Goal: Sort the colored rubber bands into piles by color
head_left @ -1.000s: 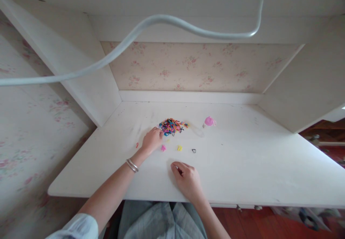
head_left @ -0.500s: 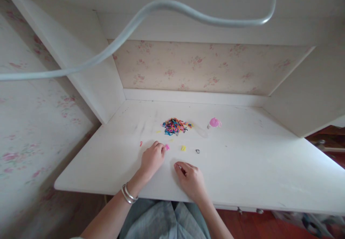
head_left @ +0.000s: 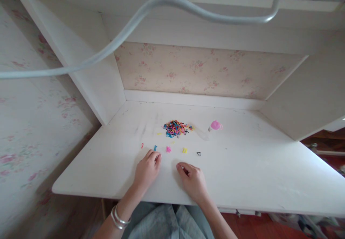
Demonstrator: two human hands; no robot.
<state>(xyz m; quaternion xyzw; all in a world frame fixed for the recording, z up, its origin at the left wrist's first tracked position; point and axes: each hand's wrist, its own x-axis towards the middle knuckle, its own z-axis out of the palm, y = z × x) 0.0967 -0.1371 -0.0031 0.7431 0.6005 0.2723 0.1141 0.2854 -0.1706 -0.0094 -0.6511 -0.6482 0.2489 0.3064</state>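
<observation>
A heap of small multicoloured rubber bands (head_left: 175, 128) lies on the white desk. In front of it runs a row of small groups: a red band (head_left: 142, 145), blue bands (head_left: 155, 148), pink bands (head_left: 168, 149), yellow bands (head_left: 184, 150) and a black band (head_left: 198, 154). My left hand (head_left: 147, 168) rests just in front of the blue bands, fingers curled closed; whatever is inside them, if anything, is hidden. My right hand (head_left: 192, 179) lies in front of the yellow bands with thumb and fingertips pinched together. I cannot make out anything between them.
A pink object (head_left: 215, 125) with a clear part beside it lies right of the heap. A thick white cable (head_left: 172, 1) crosses the upper view. Shelf panels (head_left: 88, 70) enclose the desk (head_left: 250, 167) at the sides and back.
My left hand has drawn back toward me and slightly left, uncovering the blue bands. My right hand stays in nearly the same place. The view has shifted a little.
</observation>
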